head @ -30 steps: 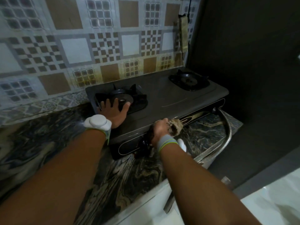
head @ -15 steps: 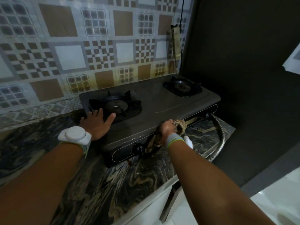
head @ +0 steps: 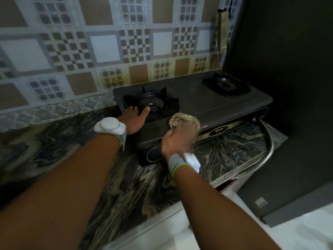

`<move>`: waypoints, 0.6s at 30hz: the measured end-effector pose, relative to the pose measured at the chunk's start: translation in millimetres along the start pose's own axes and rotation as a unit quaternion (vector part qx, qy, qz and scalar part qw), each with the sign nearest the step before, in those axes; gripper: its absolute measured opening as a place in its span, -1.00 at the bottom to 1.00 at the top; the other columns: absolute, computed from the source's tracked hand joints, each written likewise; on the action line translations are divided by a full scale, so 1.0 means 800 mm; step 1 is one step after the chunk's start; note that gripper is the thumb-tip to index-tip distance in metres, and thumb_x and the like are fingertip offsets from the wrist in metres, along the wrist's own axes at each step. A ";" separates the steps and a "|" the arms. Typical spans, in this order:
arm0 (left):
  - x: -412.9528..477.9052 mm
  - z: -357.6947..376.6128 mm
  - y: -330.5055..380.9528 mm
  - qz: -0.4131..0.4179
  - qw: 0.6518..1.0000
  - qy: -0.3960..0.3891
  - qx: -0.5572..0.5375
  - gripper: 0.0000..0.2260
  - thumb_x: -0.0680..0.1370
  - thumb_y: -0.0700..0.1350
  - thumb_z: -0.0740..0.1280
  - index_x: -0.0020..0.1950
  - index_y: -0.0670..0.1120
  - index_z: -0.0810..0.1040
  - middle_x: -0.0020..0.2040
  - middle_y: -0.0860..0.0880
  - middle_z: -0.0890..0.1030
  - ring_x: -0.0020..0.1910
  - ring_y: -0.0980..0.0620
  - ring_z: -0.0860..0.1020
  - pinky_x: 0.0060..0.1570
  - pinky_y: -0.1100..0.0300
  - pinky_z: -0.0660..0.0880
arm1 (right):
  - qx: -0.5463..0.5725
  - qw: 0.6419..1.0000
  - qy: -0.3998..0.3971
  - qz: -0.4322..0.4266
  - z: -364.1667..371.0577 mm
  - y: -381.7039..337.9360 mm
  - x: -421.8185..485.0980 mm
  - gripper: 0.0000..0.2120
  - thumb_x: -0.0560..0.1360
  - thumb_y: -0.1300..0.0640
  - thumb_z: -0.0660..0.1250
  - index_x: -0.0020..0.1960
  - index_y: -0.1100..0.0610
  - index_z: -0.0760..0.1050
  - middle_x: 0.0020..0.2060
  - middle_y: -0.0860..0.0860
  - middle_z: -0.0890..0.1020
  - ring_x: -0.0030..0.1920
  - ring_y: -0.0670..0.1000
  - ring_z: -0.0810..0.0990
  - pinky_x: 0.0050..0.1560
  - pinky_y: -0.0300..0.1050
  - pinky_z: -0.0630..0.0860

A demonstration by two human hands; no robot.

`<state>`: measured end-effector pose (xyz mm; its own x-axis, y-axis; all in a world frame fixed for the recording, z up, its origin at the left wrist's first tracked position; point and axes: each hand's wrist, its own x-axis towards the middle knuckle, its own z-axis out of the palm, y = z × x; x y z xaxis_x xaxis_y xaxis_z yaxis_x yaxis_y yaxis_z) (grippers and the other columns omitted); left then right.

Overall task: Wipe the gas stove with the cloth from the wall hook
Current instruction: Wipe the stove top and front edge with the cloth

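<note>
Forearms reach in from the near edge, both aimed at the dark grey two-burner gas stove [head: 207, 107], which serves as the landmark for everything else. Nearest the viewer lies the dark marbled stone counter [head: 144, 188], carrying the stove toward its far right corner against the wall.

Just in front of the stove's front panel is the right hand [head: 177, 139], a grey band with a green edge on its wrist. Its fingers are clenched around a bunched beige checked cloth [head: 185, 120], which bulges out past the knuckles and presses on the stove's top at the front edge, between the two burners. So the cloth is off its hook and at work; balling it up probably gives a firm pad to scrub with, and the front lip looks like the strip being wiped now.

At the stove's left front corner the left hand [head: 134, 118] lies flat, fingers released and spread, holding nothing, thumb tip touching the black left burner grate [head: 153, 103]. My reading is that it braces the light stove so that it does not slide under the rubbing. A white round device sits on that wrist.

From the stove's right end a ribbed metal gas hose [head: 269, 141] curves down over the counter edge; wiping near there calls for care not to tug it.

Farther back, the right burner [head: 225, 85] and most of the top appear untouched as yet. Behind the stove rises the patterned brown-and-white tiled wall [head: 108, 51].
</note>
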<state>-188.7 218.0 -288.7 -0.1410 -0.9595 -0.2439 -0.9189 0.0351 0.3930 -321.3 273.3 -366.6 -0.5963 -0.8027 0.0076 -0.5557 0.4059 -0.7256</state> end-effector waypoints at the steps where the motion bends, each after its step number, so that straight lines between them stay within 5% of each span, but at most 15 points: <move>1: -0.008 -0.001 -0.002 0.000 1.000 -0.005 -0.008 -0.22 0.52 0.39 -0.18 0.59 -0.08 -0.09 0.62 -0.07 -0.08 0.60 -0.08 -0.07 0.55 -0.07 -0.05 | 0.024 1.000 -0.001 -0.006 0.002 0.000 -0.020 -0.49 0.59 0.02 0.02 0.54 -0.03 0.14 0.58 0.16 -0.10 0.56 0.27 -0.05 0.52 0.08 -0.08; 6: -0.038 0.000 -0.007 -0.012 1.000 -0.013 -0.012 -0.23 0.54 0.37 -0.17 0.59 -0.11 -0.09 0.62 -0.09 -0.06 0.60 -0.12 -0.07 0.54 -0.01 -0.07 | 0.132 0.990 -0.012 -0.055 -0.001 0.013 -0.074 -0.38 0.51 -0.04 0.02 0.56 0.03 0.08 0.55 0.05 0.00 0.51 0.25 0.17 0.46 0.20 0.25; 9: -0.054 -0.006 -0.008 -0.007 1.000 -0.012 0.000 -0.24 0.55 0.36 -0.18 0.59 -0.11 -0.08 0.62 -0.10 -0.05 0.59 -0.14 -0.06 0.53 -0.03 -0.08 | 0.036 0.996 -0.035 -0.074 -0.002 0.033 -0.079 -0.54 0.59 0.04 0.07 0.48 0.05 0.25 0.55 0.20 0.02 0.51 0.29 0.14 0.50 0.10 0.19; 11: -0.057 -0.011 -0.009 0.001 1.000 -0.016 0.000 -0.24 0.55 0.37 -0.19 0.59 -0.11 -0.08 0.62 -0.10 -0.05 0.59 -0.14 -0.07 0.53 -0.03 -0.08 | 0.023 0.997 -0.027 -0.065 -0.004 0.044 -0.087 -0.68 0.61 0.12 0.09 0.31 0.16 0.39 0.46 0.30 0.23 0.44 0.30 0.28 0.44 0.04 0.27; 18: -0.051 -0.001 -0.003 0.027 1.000 -0.007 0.013 -0.22 0.52 0.39 -0.20 0.59 -0.08 -0.06 0.62 -0.09 -0.04 0.60 -0.12 -0.08 0.55 -0.07 -0.08 | 0.143 0.979 -0.064 0.133 -0.026 0.021 -0.077 -0.64 0.64 0.15 0.01 0.36 0.27 0.33 0.34 0.29 0.44 0.35 0.27 0.43 0.32 0.00 0.35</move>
<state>-180.7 257.3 -279.1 -0.1955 -0.9518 -0.2363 -0.9189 0.0936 0.3832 -306.0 338.3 -364.9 -0.6097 -0.7410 -0.2813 -0.1946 0.4840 -0.8531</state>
